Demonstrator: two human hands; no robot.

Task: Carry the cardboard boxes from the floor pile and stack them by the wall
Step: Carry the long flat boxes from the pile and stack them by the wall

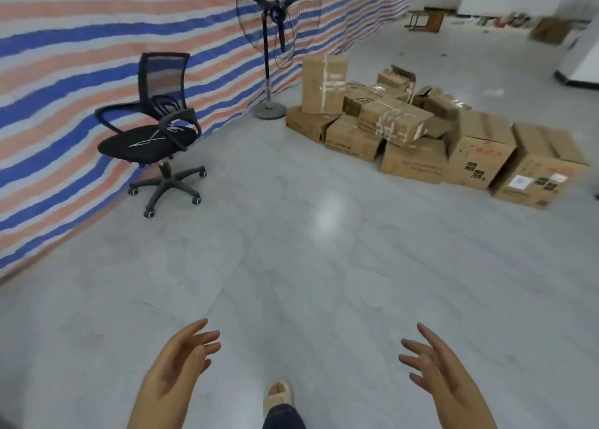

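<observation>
Both hands are at the bottom of the frame, the left hand (176,365) and the right hand (436,372), with fingers spread and relaxed, holding nothing. The pile of cardboard boxes (421,130) lies on the grey floor (291,250) in the upper right. An office chair (155,127) and a standing fan (275,39) stand near the striped tarp wall (81,39).

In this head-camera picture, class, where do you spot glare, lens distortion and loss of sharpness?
Head view: a bright patch of glare sits on the grey floor before the cardboard boxes; the wide lens bends the striped tarpaulin and tilts the standing fan; the far clutter is soft and unreadable; both hands, left hand and right hand, look slightly smeared.
</observation>
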